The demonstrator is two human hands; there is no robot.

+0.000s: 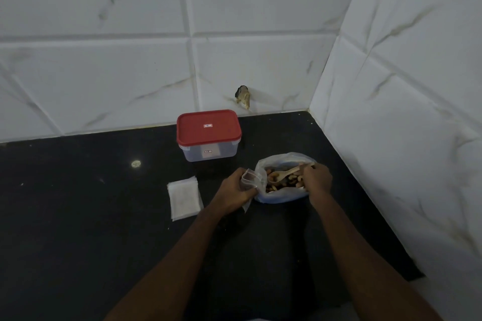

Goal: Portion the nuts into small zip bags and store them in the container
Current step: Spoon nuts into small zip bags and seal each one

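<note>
A large clear plastic bag (276, 197) of mixed nuts (285, 184) lies open on the black counter. My right hand (317, 177) holds a pale wooden spoon (283, 176), whose bowl rests among the nuts. My left hand (236, 190) grips a small clear zip bag (251, 177), its mouth held open right beside the nut bag's left edge. A stack of flat zip bags (184, 197) lies to the left of my left hand. The clear container (208, 152) with its red lid (208, 126) on stands behind, near the wall.
The black counter (78, 216) ends at tiled walls behind and on the right, forming a corner. A chipped hole in the tile (243, 96) sits just above the counter behind the container. A light spot (136, 163) marks the counter at left.
</note>
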